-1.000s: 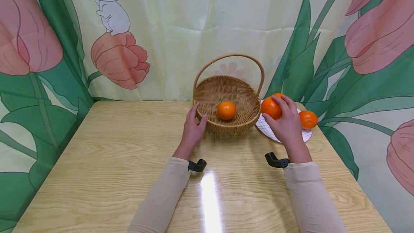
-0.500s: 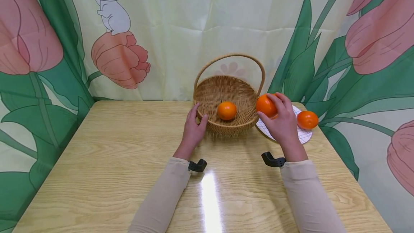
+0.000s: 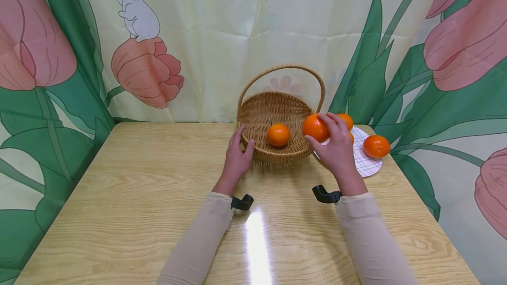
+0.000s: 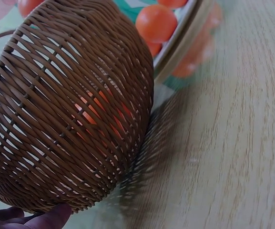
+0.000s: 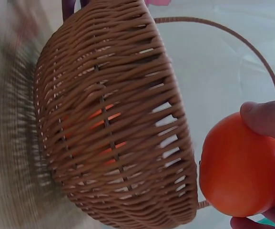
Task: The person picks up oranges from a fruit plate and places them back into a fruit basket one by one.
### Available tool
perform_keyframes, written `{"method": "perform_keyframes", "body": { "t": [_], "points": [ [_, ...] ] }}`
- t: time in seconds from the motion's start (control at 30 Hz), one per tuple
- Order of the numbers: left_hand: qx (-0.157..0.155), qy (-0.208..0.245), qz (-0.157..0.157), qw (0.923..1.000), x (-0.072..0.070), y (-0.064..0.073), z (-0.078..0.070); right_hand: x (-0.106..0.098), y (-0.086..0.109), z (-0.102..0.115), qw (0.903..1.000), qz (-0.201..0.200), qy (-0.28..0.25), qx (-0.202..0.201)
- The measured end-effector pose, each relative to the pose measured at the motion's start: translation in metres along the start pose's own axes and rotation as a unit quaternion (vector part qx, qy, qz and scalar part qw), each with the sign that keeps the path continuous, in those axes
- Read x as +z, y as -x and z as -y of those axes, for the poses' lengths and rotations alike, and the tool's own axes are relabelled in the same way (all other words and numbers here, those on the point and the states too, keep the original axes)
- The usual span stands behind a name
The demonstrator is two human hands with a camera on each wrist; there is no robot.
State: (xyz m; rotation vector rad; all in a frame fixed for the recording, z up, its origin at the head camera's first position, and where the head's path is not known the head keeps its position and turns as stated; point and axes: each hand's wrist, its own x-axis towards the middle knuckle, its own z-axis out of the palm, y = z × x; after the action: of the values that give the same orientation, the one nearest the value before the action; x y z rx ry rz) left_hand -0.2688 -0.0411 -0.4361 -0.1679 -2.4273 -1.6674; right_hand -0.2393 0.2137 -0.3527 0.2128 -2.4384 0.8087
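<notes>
A wicker basket [image 3: 283, 155] with a tall arched handle stands at the table's back. One round orange fruit [image 3: 278, 135] lies inside it, showing through the weave in both wrist views. My left hand [image 3: 236, 157] holds the basket's left side, thumb at the front. My right hand [image 3: 336, 151] grips a second smooth orange fruit [image 5: 242, 167] between thumb and fingers, at the basket's right rim and slightly above it. Behind that hand is a white plate [image 3: 368, 167] with a grid pattern, bearing several more orange fruits [image 3: 376, 146]; the hand partly hides some.
The wooden table [image 3: 158, 197] stretches left and toward me. A curtain [image 3: 206, 47] printed with flowers and a white animal hangs right behind the table's back edge. The plate sits close against the basket's right side, near the table's right edge.
My right hand has moved left with its fruit, from over the plate to the basket's right rim. More fruits on the plate have come into sight. The left hand and basket have stayed put.
</notes>
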Motion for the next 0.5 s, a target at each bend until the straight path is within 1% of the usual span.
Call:
{"method": "perform_keyframes", "body": {
  "t": [0.1, 0.33, 0.5],
  "points": [
    [0.0, -0.003, -0.002, 1.0, 0.0, 0.0, 0.0, 0.003, 0.0, 0.002, 1.0, 0.007, -0.002, -0.002],
    [0.001, 0.005, -0.003, 1.0, 0.0, 0.001, -0.001, 0.013, 0.0, 0.004, 0.9991, 0.014, -0.01, -0.038],
    [0.001, 0.002, -0.003, 1.0, 0.0, 0.001, -0.002, 0.019, 0.001, 0.006, 0.9984, 0.022, -0.017, -0.049]
  ]
}}
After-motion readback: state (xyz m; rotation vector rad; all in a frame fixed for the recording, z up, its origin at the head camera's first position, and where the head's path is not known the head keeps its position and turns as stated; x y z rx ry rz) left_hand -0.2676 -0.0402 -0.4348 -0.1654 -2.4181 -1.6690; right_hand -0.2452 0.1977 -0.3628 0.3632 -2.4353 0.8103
